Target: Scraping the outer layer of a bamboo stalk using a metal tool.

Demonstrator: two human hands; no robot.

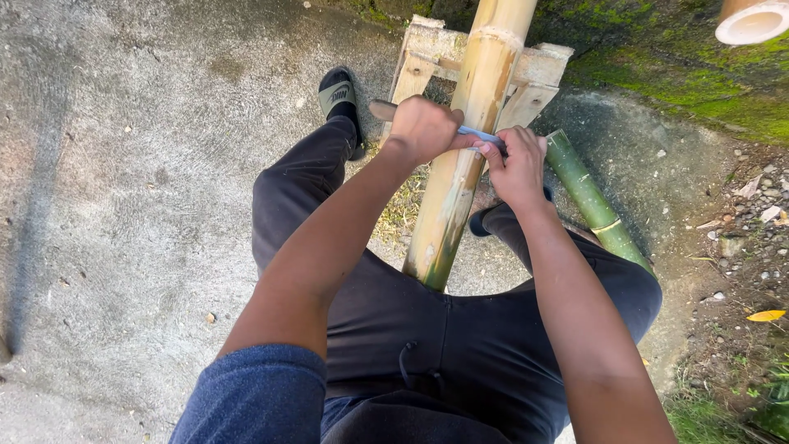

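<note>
A thick yellowish bamboo pole (464, 164) runs from between my legs up over a small wooden stand (534, 70). My left hand (423, 127) is closed on the wooden handle of a knife (481, 134), whose blade lies across the pole. My right hand (518, 164) presses on the blade's far end at the pole's right side. Both hands sit against the bamboo about midway along its visible length.
A green bamboo piece (596, 201) lies on the ground to the right of my leg. The cut end of another bamboo (752, 20) shows at the top right. Concrete floor (123, 205) lies to the left, mossy ground and gravel to the right. My left foot wears a black sandal (339, 94).
</note>
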